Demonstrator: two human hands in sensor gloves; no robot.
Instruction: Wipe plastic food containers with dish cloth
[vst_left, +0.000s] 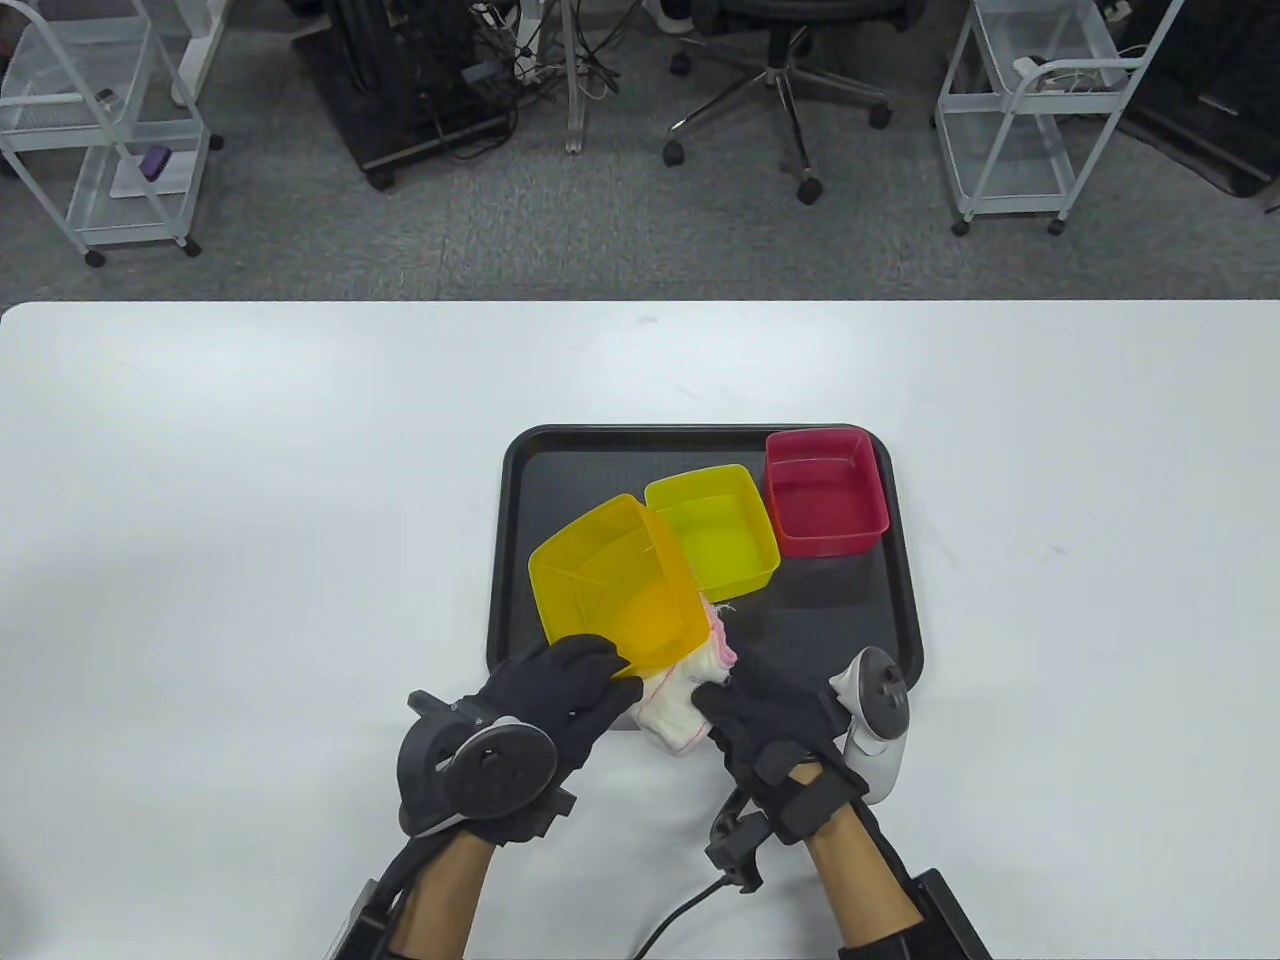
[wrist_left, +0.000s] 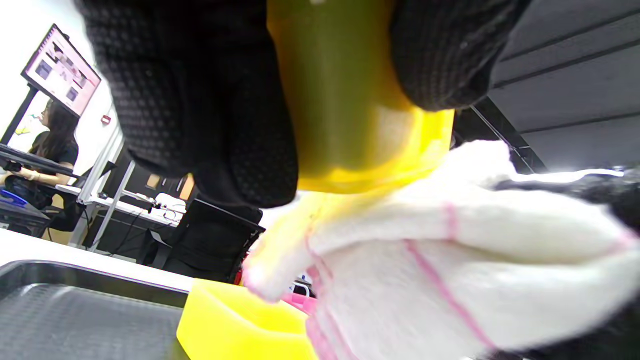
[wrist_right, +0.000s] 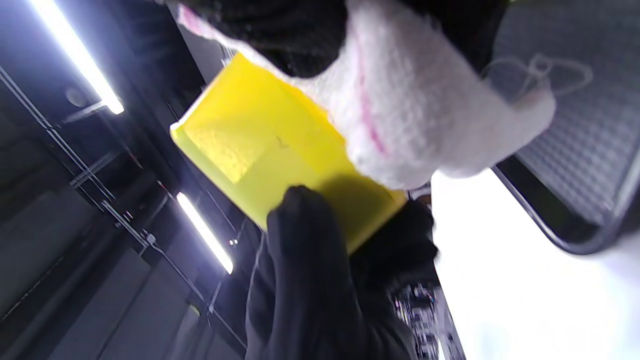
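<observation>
The tilted orange tub (vst_left: 612, 580) is gripped at its near rim by the left hand (vst_left: 545, 700), above the tray's (vst_left: 700, 436) near left corner. The cloth (vst_left: 680, 700) (white, pink-striped) is clutched by the right hand (vst_left: 765, 715) and pressed against the tub's outer wall. A yellow tub (vst_left: 712, 530) and a red tub (vst_left: 826, 490) are seen toward the tray's far right corner.

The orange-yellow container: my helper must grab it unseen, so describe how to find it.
Look at the black tray mid-table. At its near left edge the left hand holds the orange-yellow container tilted. Unlike the lemon-yellow container and red container, it is lifted, not resting flat.
</observation>
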